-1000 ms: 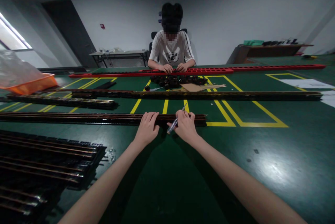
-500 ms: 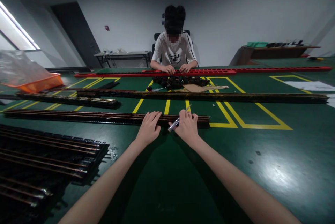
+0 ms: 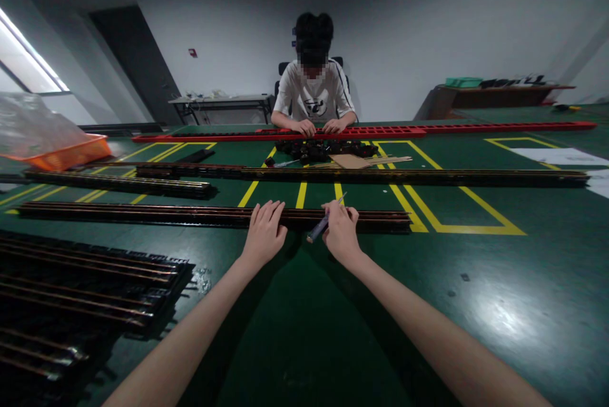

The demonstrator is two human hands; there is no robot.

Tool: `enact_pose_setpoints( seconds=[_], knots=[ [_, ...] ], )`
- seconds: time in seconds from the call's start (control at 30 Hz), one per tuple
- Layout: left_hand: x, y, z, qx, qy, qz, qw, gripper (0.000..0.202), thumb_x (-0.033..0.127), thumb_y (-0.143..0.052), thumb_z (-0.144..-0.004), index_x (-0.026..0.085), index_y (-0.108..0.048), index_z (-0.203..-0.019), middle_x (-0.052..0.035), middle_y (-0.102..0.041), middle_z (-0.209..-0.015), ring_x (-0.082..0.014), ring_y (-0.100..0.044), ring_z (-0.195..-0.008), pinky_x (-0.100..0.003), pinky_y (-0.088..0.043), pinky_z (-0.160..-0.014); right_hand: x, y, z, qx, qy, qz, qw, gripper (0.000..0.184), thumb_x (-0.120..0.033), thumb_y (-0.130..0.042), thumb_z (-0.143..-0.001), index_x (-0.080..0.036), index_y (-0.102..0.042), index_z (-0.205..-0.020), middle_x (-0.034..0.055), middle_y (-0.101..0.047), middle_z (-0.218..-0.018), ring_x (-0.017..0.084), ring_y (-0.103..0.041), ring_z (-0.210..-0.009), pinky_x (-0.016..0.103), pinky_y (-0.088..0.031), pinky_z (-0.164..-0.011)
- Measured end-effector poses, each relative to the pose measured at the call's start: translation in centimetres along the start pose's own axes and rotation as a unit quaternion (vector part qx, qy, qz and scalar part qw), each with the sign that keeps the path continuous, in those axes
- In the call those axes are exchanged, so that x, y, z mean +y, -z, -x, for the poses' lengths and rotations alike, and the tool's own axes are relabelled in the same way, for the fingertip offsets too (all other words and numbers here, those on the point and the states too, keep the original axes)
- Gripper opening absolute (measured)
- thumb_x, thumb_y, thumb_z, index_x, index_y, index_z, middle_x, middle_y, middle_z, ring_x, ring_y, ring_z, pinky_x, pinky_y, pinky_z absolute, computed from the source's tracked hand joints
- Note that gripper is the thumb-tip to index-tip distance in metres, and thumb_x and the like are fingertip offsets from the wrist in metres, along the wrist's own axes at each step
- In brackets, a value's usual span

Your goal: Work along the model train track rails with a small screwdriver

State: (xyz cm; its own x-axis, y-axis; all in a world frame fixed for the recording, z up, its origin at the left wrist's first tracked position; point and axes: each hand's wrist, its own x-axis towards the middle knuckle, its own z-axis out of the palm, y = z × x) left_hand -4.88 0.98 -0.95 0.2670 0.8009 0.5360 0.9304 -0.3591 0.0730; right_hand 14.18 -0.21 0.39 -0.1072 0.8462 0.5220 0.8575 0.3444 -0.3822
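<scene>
A long, dark rail (image 3: 143, 212) with copper-coloured strips lies crosswise in front of me. My left hand (image 3: 262, 234) is on it, fingers over the top and thumb at the near side. To the right, my right hand (image 3: 341, 229) is closed around a screwdriver (image 3: 318, 228). Its clear, purplish handle points down toward me, and its thin shaft slants up past the fingers. This hand also rests at the rail, whose right end (image 3: 399, 222) sticks out beyond it. The part of the rail beneath my hands is hidden.
Several similar rails (image 3: 95, 280) lie at the near left. Another long rail (image 3: 428, 177) crosses behind, with a dark heap of parts (image 3: 309, 149) and cardboard (image 3: 354, 161) beyond. A co-worker (image 3: 314, 93) handles a red frame (image 3: 476, 129). An orange bin (image 3: 66, 152) stands left.
The copper-stripped rail has slid to the right under my hands, so more of its right end shows. Both hands stay near the same spot, the screwdriver still in my right hand.
</scene>
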Motion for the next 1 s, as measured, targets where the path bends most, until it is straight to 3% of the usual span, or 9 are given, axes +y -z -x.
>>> enact_pose_setpoints(
  seconds=[0.13,0.27,0.37,0.63,0.8,1.0],
  knots=[
    [0.1,0.0,0.0,-0.008,0.009,0.001,1.000,0.046,0.019,-0.039,-0.084,0.012,-0.048,-0.128,-0.0112,-0.054,-0.130,-0.0248,-0.044,-0.126,-0.050,-0.027,-0.113,0.3,0.2,0.0,-0.021,0.023,-0.034,0.999,0.028,-0.006,-0.047,-0.065,-0.019,-0.039,-0.089,0.0096,-0.064,-0.098,0.023,-0.059,-0.096,0.040,-0.032,-0.089],
    [0.2,0.0,0.0,-0.005,0.010,0.006,1.000,0.045,0.019,-0.039,-0.083,0.015,-0.050,-0.126,-0.0108,-0.056,-0.127,-0.0247,-0.047,-0.123,-0.049,-0.029,-0.112,-0.1,-0.1,-0.2,-0.026,0.032,0.021,0.999,0.015,-0.021,-0.051,-0.079,-0.019,-0.041,-0.089,0.0087,-0.064,-0.094,0.024,-0.060,-0.093,0.043,-0.033,-0.091],
    [0.2,0.0,0.0,-0.008,0.010,0.005,1.000,0.045,0.019,-0.038,-0.083,0.015,-0.050,-0.126,-0.0106,-0.057,-0.126,-0.0246,-0.047,-0.123,-0.049,-0.029,-0.112,-0.2,-0.3,-0.3,-0.037,0.013,0.048,0.998,0.014,-0.024,-0.052,-0.083,-0.018,-0.042,-0.091,0.0074,-0.063,-0.089,0.024,-0.060,-0.090,0.043,-0.033,-0.090],
    [0.2,0.1,0.0,-0.002,0.008,-0.001,1.000,0.046,0.019,-0.039,-0.083,0.014,-0.048,-0.127,-0.0108,-0.055,-0.129,-0.0247,-0.045,-0.125,-0.049,-0.028,-0.112,-0.3,-0.2,-0.3,-0.042,0.018,0.045,0.998,0.022,-0.005,-0.048,-0.073,-0.017,-0.042,-0.091,0.0092,-0.063,-0.096,0.025,-0.057,-0.098,0.042,-0.031,-0.091],
    [0.2,0.2,0.1,0.011,0.009,-0.009,1.000,0.046,0.019,-0.039,-0.083,0.014,-0.047,-0.128,-0.0107,-0.054,-0.130,-0.0245,-0.044,-0.126,-0.049,-0.027,-0.113,-1.0,-0.4,-0.3,-0.013,0.018,0.043,0.999,0.026,-0.002,-0.045,-0.069,-0.018,-0.042,-0.090,0.0096,-0.064,-0.098,0.026,-0.057,-0.099,0.042,-0.029,-0.091],
    [0.1,0.2,0.1,0.007,0.009,-0.005,1.000,0.045,0.020,-0.039,-0.084,0.015,-0.047,-0.129,-0.0100,-0.054,-0.130,-0.0239,-0.044,-0.126,-0.048,-0.028,-0.113,-0.3,-0.2,-0.2,0.050,-0.054,0.029,0.997,0.024,0.000,-0.041,-0.071,-0.018,-0.042,-0.086,0.0113,-0.063,-0.093,0.028,-0.056,-0.097,0.043,-0.029,-0.089]
  ],
)
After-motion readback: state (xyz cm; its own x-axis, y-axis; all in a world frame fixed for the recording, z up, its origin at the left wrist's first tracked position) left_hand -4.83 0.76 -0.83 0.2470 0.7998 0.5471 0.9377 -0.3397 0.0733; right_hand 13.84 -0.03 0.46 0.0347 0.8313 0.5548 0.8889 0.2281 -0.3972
